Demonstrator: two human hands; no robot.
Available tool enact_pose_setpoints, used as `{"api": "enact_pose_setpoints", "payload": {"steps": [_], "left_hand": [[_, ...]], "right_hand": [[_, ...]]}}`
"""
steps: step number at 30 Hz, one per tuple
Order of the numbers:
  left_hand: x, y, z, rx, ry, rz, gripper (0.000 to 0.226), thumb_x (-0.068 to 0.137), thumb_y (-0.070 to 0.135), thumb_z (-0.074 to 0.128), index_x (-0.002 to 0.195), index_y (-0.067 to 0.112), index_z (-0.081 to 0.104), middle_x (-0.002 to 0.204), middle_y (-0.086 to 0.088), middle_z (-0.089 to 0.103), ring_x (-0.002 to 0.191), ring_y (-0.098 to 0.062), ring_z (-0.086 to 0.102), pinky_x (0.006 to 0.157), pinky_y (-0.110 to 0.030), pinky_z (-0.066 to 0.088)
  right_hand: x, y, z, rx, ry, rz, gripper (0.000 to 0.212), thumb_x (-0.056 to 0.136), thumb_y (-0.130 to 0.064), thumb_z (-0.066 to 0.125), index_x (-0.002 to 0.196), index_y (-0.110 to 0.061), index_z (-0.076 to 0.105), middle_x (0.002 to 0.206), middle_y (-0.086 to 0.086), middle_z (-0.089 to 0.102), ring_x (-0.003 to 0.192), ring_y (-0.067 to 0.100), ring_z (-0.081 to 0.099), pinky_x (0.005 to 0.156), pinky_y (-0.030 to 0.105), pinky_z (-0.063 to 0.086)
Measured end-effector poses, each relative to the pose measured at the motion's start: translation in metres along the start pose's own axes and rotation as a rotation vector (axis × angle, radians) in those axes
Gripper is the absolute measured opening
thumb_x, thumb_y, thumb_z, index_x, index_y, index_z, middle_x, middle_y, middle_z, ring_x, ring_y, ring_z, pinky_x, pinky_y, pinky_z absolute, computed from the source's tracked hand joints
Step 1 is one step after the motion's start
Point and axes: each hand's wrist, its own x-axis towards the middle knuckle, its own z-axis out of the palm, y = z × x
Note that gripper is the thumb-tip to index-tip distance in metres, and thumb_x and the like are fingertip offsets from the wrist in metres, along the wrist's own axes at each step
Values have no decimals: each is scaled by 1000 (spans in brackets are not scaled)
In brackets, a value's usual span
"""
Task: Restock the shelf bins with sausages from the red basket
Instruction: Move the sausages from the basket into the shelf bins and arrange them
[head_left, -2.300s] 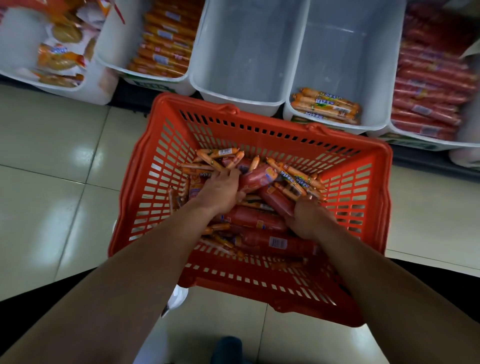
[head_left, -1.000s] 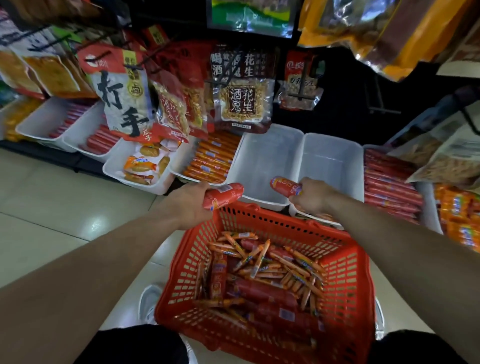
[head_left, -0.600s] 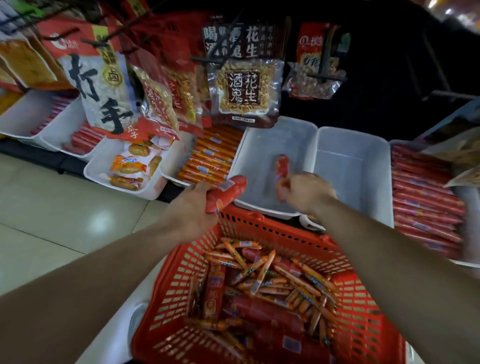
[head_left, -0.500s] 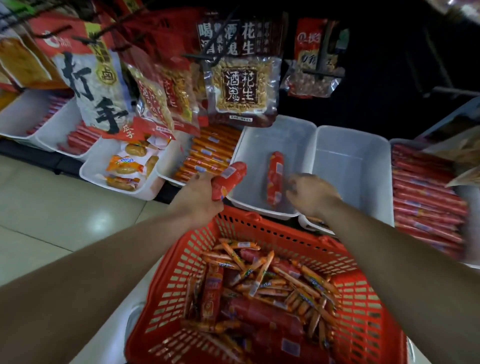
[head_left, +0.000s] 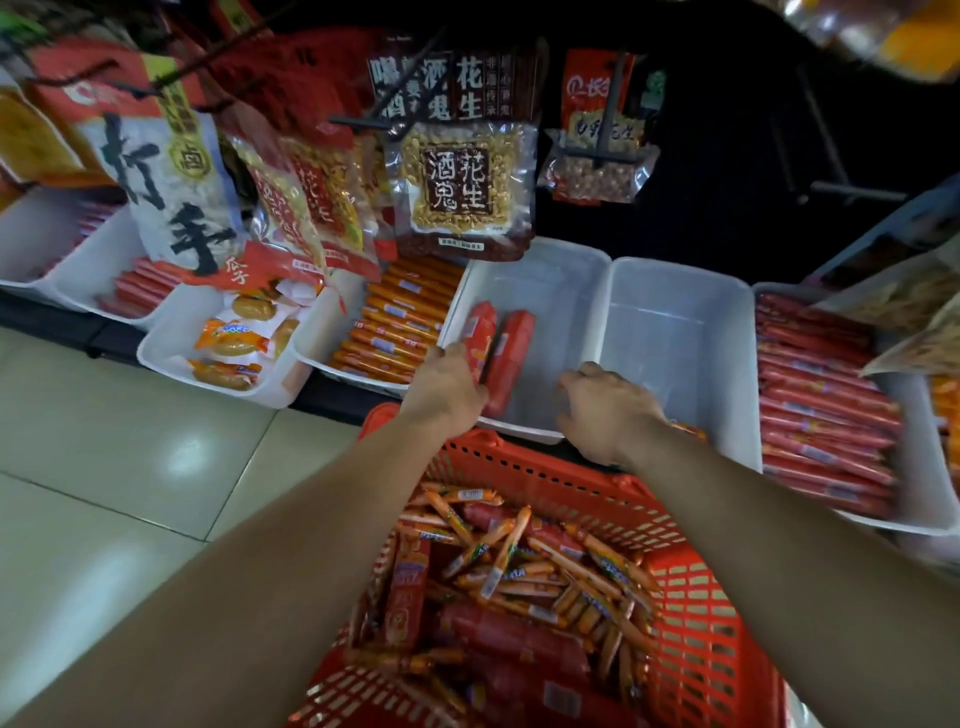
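Observation:
A red basket (head_left: 698, 597) in front of me holds several thin orange sausages (head_left: 514, 556) and thick red sausages (head_left: 514, 639). Behind it stands a white shelf bin (head_left: 550, 280). My left hand (head_left: 447, 389) reaches over the bin's front left corner and grips the near end of a thick red sausage (head_left: 480, 330), low inside the bin. A second thick red sausage (head_left: 511, 358) lies in the bin right beside it. My right hand (head_left: 605, 410) hovers over the bin's front edge, fingers loosely curled, holding nothing.
Right of that bin is another white bin (head_left: 675, 332), then a bin full of red sausages (head_left: 821, 395). To the left is a bin of orange sausages (head_left: 395, 322) and a bin of snack packs (head_left: 234, 338). Peanut bags (head_left: 467, 187) hang low over the bins. Tiled floor (head_left: 130, 457) lies to the left.
My left hand moved forward from above the basket rim into the white bin with its sausage, next to the one my right hand dropped there. My right hand has drawn back, empty.

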Motion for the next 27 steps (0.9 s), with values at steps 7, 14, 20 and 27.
{"api": "enact_pose_setpoints", "payload": {"steps": [7,14,20,27], "left_hand": [[-107,-40,-24,171,-63,66,46,92,28,59,136,18,53,139,-7,47,124,-30,52,98,-40,48],[-180,-91,31,321,-318,75,59,81,44,52,132,14,52,131,-15,51,119,-38,54,100,-45,47],[-188,-133,86,367,-440,95,99,78,76,54,148,9,35,147,-20,43,138,-40,37,121,-58,4],[-165,-150,110,226,-419,-85,88,90,42,62,157,11,14,159,-22,22,148,-44,16,121,-51,18]], "right_hand": [[-71,-27,-7,21,-4,-42,43,93,-36,49,133,-21,54,132,10,51,125,34,52,99,44,47],[-131,-30,84,100,-147,-37,44,96,-38,51,136,-20,50,143,10,44,127,35,51,100,43,47],[-139,-30,174,79,-448,27,62,86,-45,58,143,-23,45,151,9,41,133,33,47,103,44,45],[-119,-44,222,169,-526,5,88,82,-75,51,152,-27,30,155,8,34,138,33,40,110,46,37]]}}
